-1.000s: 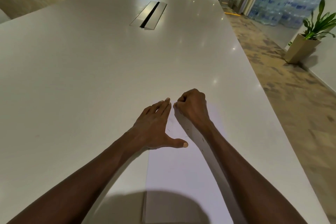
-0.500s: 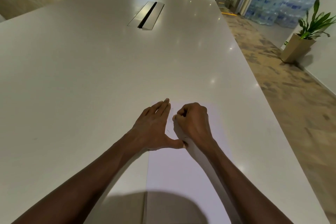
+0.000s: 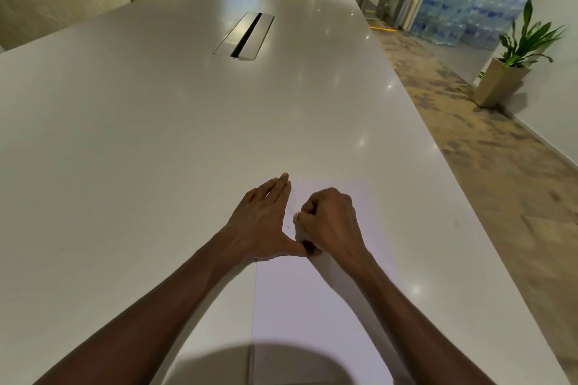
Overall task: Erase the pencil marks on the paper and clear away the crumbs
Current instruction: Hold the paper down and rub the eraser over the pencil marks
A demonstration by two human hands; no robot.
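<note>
A white sheet of paper (image 3: 297, 297) lies on the white table (image 3: 156, 134), near its front edge. My left hand (image 3: 261, 222) lies flat on the paper's left edge, fingers together and thumb spread to the right. Just to its right, my right hand (image 3: 330, 222) is a closed fist pressed on the paper, with a small pale eraser (image 3: 296, 218) peeking out at the fingertips. A faint short pencil mark (image 3: 287, 226) shows between the two hands. Crumbs are too small to make out.
A metal cable hatch (image 3: 245, 36) is set in the table's middle, far ahead. The table's right edge runs beside a patterned floor with a potted plant (image 3: 513, 66). Stacked water bottles (image 3: 459, 22) and gates stand at the back right.
My right fist has slid toward me and a little left along the paper, now touching my left thumb. My left hand has stayed in place on the paper. The camera tilted up slightly.
</note>
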